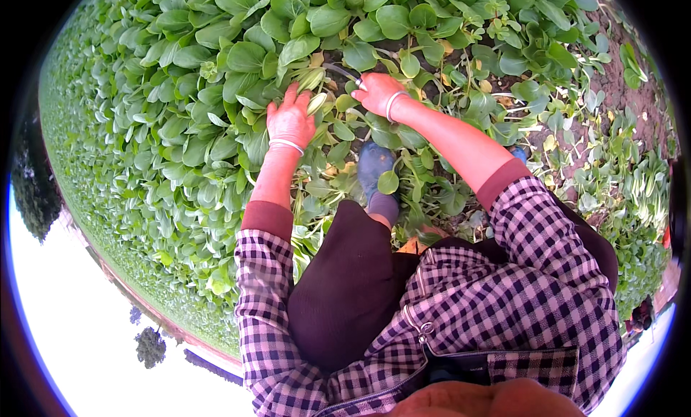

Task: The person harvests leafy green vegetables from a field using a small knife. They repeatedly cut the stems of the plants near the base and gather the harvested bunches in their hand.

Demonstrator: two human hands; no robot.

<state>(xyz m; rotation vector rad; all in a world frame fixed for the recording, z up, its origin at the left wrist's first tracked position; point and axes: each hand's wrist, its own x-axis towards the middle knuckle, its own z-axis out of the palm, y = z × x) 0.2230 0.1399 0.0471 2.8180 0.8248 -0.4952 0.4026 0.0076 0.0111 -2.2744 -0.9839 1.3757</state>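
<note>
Leafy green plants with pale stems stand densely in front of me. My left hand is at the edge of the standing plants, its fingers around the pale stems of a leafy bunch. To its right, my right hand is closed on the handle of a sickle, mostly hidden in the fist. The thin curved blade points left towards the stems beside my left hand. Each wrist wears a light bangle.
Loose leaves and cut plants lie around my blue shoe. Bare soil with scattered leaves shows at the right. More plants with pale stems lie at the far right. The dense crop stretches away at the left.
</note>
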